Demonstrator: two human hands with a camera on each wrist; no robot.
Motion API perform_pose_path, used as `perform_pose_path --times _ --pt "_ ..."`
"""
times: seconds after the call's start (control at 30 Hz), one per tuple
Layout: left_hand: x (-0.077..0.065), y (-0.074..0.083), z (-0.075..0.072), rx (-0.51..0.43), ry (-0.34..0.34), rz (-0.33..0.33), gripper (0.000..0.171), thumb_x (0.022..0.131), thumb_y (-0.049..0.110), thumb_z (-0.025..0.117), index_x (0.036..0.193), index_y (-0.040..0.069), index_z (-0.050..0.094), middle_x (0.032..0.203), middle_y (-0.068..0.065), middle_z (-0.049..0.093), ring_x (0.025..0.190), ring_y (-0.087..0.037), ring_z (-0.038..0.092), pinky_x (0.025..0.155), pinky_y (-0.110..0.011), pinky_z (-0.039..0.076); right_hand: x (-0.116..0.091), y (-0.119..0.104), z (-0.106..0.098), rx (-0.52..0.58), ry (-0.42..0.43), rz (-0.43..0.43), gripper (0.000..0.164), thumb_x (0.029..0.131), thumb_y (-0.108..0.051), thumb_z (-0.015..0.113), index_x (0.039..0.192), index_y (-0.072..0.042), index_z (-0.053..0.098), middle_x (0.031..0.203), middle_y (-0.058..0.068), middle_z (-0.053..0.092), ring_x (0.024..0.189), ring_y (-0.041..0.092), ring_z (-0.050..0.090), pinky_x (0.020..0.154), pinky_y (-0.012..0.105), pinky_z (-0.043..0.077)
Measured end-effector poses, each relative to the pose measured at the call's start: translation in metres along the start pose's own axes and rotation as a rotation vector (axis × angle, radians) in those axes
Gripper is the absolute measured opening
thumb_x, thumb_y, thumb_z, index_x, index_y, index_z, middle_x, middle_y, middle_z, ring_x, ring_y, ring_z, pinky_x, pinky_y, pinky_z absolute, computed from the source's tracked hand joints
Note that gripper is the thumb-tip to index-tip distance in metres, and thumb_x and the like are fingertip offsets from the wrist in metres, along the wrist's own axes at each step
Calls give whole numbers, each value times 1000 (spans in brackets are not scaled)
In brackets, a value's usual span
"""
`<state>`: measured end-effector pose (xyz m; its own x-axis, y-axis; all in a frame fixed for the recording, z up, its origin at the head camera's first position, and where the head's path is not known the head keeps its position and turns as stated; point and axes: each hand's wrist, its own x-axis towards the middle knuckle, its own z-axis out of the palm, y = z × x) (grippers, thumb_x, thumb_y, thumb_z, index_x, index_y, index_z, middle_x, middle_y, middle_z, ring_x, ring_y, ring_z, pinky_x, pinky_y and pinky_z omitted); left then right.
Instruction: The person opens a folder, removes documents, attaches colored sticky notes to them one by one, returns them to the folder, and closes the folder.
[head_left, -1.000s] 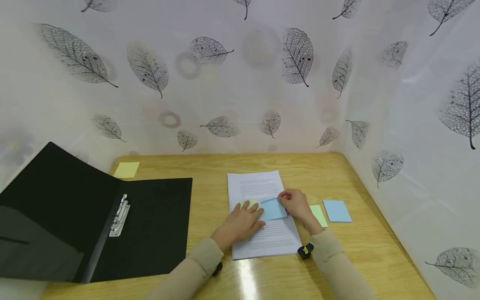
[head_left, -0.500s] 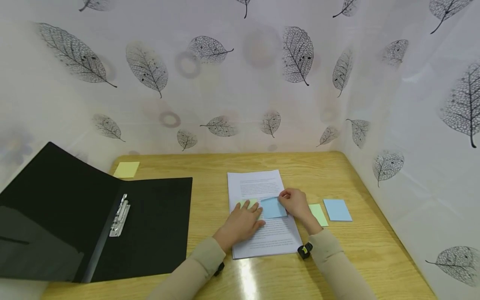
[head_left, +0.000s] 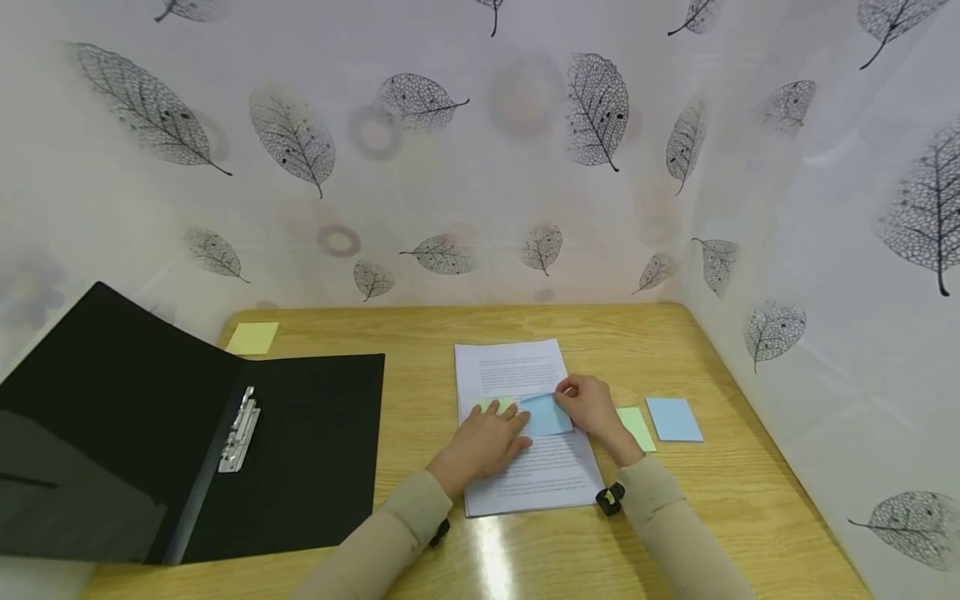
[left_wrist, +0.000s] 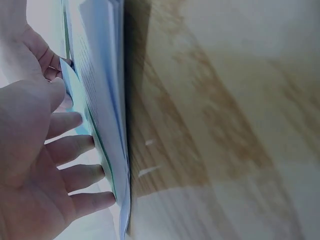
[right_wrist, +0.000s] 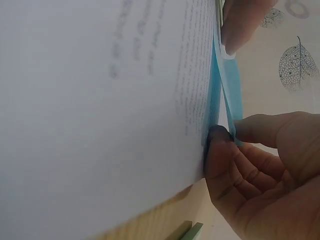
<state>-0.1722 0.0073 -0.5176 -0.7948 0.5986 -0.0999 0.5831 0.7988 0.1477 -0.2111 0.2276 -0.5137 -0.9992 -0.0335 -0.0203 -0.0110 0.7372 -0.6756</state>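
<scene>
A stack of printed paper [head_left: 536,482] lies on the wooden table. Across its middle is a blue sticky note [head_left: 547,419], its upper edge lifted off the page. My right hand [head_left: 588,408] pinches the note's upper right corner between thumb and finger; in the right wrist view the blue note [right_wrist: 233,87] bends up toward that grip. With fingers spread and fairly straight, my left hand [head_left: 483,442] rests on the stack at the blue note's left edge. Its fingers partly cover a pale green sticky note [head_left: 498,404] on the page.
To the right lie a light green sticky pad [head_left: 637,429], partly behind the right wrist, and a blue sticky pad [head_left: 675,420]. An open black binder [head_left: 322,458] with a metal clip [head_left: 240,433] spans the left side. Behind it sits a yellow pad [head_left: 253,338].
</scene>
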Motion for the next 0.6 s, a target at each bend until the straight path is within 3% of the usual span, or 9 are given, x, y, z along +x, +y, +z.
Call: perform_pose_path --times 0.23,0.37,0.5,0.6 --pt "0 4 -5 27 -21 11 51 111 48 48 152 21 58 158 -7 55 144 -38 55 114 -58 49 -1 2 4 -195 39 -41 20 94 -14 76 101 2 65 76 11 69 60 16 58 52 26 44" --pt "0 5 -5 61 -19 11 51 111 48 49 152 21 58 158 -6 56 143 -37 56 112 -56 51 -10 -2 6 -299 18 -175 17 93 -12 79 97 -2 65 78 8 67 65 18 59 58 32 49" --pt "0 5 -6 72 -15 8 50 111 47 50 153 21 58 158 -6 56 143 -38 56 112 -57 51 -20 -7 9 -425 -44 -415 19 93 -11 80 109 -1 76 102 13 75 93 29 71 86 47 61" --pt "0 5 -6 64 -16 12 49 111 45 51 153 21 58 158 -7 55 143 -39 56 112 -57 51 -25 -8 12 -487 -96 -494 33 96 -14 78 125 0 73 127 22 73 120 41 69 102 58 57"
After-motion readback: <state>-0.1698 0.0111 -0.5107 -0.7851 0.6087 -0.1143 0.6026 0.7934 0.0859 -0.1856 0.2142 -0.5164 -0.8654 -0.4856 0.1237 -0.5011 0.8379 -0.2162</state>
